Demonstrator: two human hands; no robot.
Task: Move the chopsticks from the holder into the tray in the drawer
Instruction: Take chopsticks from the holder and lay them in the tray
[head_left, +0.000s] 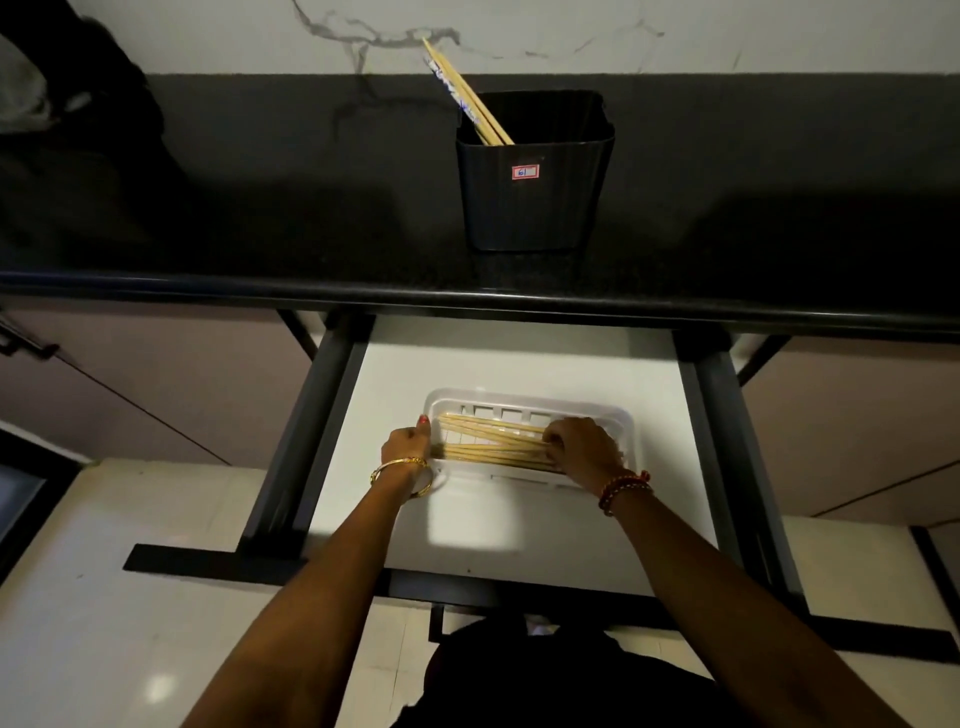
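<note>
Both forearms reach down from me into the open drawer, a gold bangle on my left wrist and a red beaded bracelet on my right. My left hand rests at the left end of the clear plastic tray, thumb on its rim, and its grip is loose against the tips of the chopsticks in the tray; whether the fingers close on anything I cannot tell. My right hand lies over the right end of that bundle, fingers curled down and pressing on the sticks, a narrow grip that touches them. They lie roughly flat across the tray, left to right, a little fanned at the left. Farther off, on the dark counter, stands the black holder with a small red-edged label. Several chopsticks in the holder lean toward its back left corner, ends sticking up above the rim.
</note>
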